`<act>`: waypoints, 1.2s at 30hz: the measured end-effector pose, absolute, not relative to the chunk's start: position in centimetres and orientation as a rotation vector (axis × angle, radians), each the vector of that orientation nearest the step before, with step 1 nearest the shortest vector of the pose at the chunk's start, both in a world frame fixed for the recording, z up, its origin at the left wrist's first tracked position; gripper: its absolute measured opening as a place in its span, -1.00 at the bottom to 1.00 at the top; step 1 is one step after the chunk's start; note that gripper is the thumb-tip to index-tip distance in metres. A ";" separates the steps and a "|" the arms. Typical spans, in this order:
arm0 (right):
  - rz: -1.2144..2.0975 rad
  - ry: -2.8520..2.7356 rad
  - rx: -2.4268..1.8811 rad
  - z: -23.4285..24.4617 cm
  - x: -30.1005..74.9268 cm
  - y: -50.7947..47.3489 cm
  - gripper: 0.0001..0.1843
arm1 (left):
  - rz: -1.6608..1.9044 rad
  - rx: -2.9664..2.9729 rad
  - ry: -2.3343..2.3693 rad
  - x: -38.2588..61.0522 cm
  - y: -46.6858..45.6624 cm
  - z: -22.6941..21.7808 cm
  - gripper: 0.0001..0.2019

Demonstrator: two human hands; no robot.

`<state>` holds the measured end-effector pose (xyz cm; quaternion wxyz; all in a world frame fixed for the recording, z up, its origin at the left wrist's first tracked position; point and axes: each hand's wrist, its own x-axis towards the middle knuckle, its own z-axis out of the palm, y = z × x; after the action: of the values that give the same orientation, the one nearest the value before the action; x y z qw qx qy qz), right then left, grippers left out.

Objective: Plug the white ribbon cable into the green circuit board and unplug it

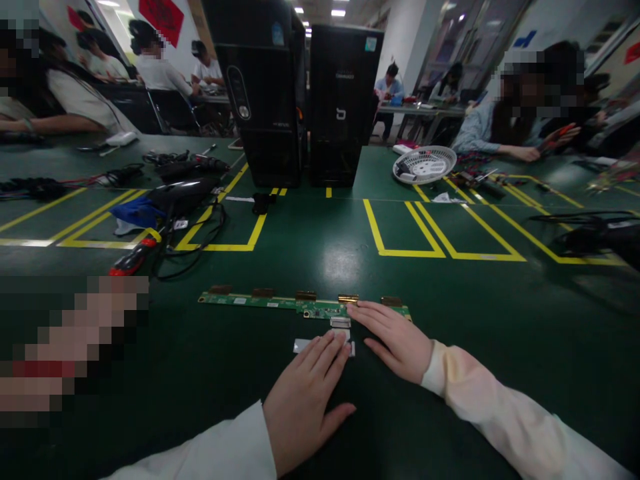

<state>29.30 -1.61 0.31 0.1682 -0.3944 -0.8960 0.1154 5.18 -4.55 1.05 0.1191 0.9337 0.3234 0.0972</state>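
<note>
A long narrow green circuit board (270,303) with gold connectors lies on the dark green table (320,247) in front of me. A short flat ribbon cable (340,323) leads from its middle toward a small pale strip (301,345). My left hand (303,400) lies flat, fingers stretched out, fingertips resting on that strip. My right hand (395,340) is also flat and open, its fingertips touching the board's right part beside the ribbon.
Two black computer towers (300,93) stand at the table's far middle. A red-handled screwdriver (133,260), black cables and a blue cloth (135,213) lie at left. A white fan grille (425,163) sits at right. Other people work around the table.
</note>
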 end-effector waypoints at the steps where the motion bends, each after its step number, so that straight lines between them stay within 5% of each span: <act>1: 0.329 -2.547 -1.119 0.3 29.3 -1.6 -0.44 | 0.288 2.727 0.941 5.2 -4.5 1.0 -0.36; 36: 0.425 -2.635 -1.032 0.3 30.0 -1.1 -0.40 | 0.209 2.641 0.999 5.3 -3.9 0.8 -0.22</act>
<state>29.98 -1.07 0.27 0.1397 -0.3571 -0.9117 0.1472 5.31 -3.87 0.76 0.1544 0.9216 0.3486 0.0728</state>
